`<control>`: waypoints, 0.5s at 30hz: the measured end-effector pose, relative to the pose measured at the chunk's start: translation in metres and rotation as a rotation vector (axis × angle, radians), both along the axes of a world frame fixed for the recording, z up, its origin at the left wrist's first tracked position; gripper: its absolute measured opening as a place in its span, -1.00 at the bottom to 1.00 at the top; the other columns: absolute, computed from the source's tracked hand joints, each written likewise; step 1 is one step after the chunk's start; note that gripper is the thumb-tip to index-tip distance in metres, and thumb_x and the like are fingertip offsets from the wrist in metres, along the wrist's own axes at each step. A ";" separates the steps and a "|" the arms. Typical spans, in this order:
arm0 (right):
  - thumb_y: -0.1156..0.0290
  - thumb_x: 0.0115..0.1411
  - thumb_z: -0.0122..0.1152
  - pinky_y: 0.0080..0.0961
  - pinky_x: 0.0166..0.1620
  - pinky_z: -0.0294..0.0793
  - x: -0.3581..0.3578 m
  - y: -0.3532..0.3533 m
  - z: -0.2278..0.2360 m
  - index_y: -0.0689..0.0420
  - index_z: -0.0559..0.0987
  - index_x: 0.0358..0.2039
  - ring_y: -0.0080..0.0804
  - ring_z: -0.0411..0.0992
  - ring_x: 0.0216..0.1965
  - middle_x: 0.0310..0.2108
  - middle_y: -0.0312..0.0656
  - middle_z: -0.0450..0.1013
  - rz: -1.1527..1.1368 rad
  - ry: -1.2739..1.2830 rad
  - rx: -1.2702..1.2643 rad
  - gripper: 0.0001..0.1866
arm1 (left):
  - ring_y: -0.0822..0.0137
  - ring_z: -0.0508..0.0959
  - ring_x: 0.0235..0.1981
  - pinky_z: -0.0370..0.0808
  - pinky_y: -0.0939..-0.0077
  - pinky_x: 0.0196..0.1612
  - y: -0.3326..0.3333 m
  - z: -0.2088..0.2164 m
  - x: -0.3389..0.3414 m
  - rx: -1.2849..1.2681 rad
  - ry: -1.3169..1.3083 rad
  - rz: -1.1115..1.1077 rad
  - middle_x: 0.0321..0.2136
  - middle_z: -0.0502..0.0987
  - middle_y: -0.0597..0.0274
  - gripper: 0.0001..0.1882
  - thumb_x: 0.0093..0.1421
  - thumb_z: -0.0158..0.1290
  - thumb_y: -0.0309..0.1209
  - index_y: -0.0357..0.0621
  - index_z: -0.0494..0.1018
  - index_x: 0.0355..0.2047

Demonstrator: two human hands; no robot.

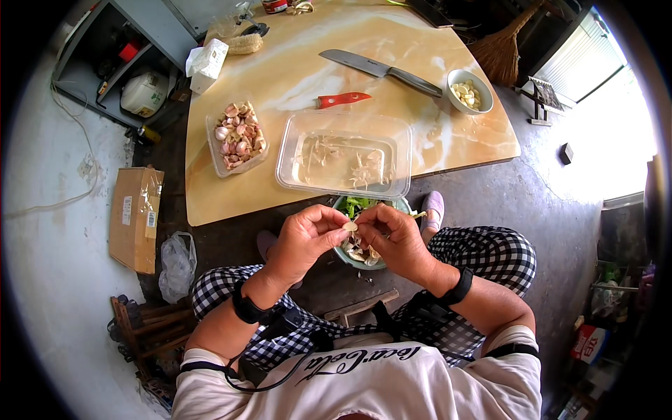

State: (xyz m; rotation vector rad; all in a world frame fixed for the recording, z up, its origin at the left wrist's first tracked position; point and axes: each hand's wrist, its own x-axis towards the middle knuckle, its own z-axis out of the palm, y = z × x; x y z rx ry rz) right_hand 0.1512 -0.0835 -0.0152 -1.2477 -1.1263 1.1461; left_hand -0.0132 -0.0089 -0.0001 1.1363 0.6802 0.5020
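Between my fingertips is a pale garlic clove [350, 227]. My left hand [313, 231] pinches it from one side, and my right hand [393, 234] has its thumb and fingers closed at the other side. Just below both hands stands a round pale-green basin [343, 253] with green leaves and garlic skins in it. Above it on the table, a clear plastic container [402, 150] holds some scattered skins. Unpeeled garlic [239, 133] fills a smaller clear tub [212, 143] to the left. A white bowl [455, 99] at the far right holds peeled cloves [467, 94].
On the marbled table [280, 80] lie a large kitchen knife [378, 68] and a small red knife [343, 99]. A tissue box [207, 64] and a corn cob [243, 45] are at the back left. A cardboard box [136, 217] and a plastic bag [177, 266] sit on the floor at left.
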 end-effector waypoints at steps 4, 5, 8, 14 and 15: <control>0.57 0.02 0.16 -0.69 -0.48 0.35 0.000 0.001 -0.006 0.26 0.42 -0.41 -0.61 0.36 -0.55 -0.53 -0.24 0.38 -0.003 -0.028 0.045 -0.88 | 0.56 0.45 -0.36 0.40 0.71 -0.25 0.001 -0.004 -0.001 -0.049 -0.030 0.010 -0.39 0.48 0.26 -0.86 0.09 0.03 -0.54 -0.29 0.39 -0.31; 0.56 0.00 0.18 -0.68 -0.47 0.36 0.000 0.001 -0.008 0.25 0.42 -0.41 -0.60 0.36 -0.55 -0.53 -0.23 0.38 -0.014 -0.111 0.110 -0.86 | 0.56 0.45 -0.37 0.40 0.70 -0.26 0.001 -0.004 -0.001 -0.050 -0.036 0.012 -0.39 0.48 0.25 -0.87 0.09 0.03 -0.53 -0.29 0.39 -0.32; 0.56 -0.04 0.21 -0.65 -0.48 0.37 -0.001 0.000 -0.006 0.24 0.43 -0.42 -0.58 0.36 -0.56 -0.54 -0.23 0.38 -0.028 -0.122 0.111 -0.84 | 0.54 0.45 -0.36 0.41 0.69 -0.25 -0.001 -0.001 -0.001 -0.070 -0.043 0.010 -0.39 0.48 0.24 -0.87 0.08 0.04 -0.55 -0.29 0.40 -0.33; 0.57 -0.03 0.19 -0.65 -0.49 0.37 -0.001 -0.001 -0.003 0.25 0.44 -0.45 -0.56 0.37 -0.57 -0.58 -0.22 0.39 -0.010 -0.173 0.067 -0.87 | 0.52 0.47 -0.34 0.43 0.66 -0.23 -0.001 -0.005 -0.002 -0.082 -0.065 0.004 -0.39 0.49 0.23 -0.87 0.06 0.05 -0.58 -0.28 0.40 -0.34; 0.57 -0.03 0.19 -0.65 -0.49 0.37 -0.001 -0.001 -0.002 0.25 0.44 -0.45 -0.56 0.37 -0.57 -0.58 -0.22 0.39 -0.010 -0.173 0.068 -0.87 | 0.52 0.47 -0.34 0.43 0.66 -0.23 -0.001 -0.004 -0.002 -0.082 -0.065 0.004 -0.39 0.49 0.23 -0.87 0.06 0.05 -0.58 -0.28 0.40 -0.34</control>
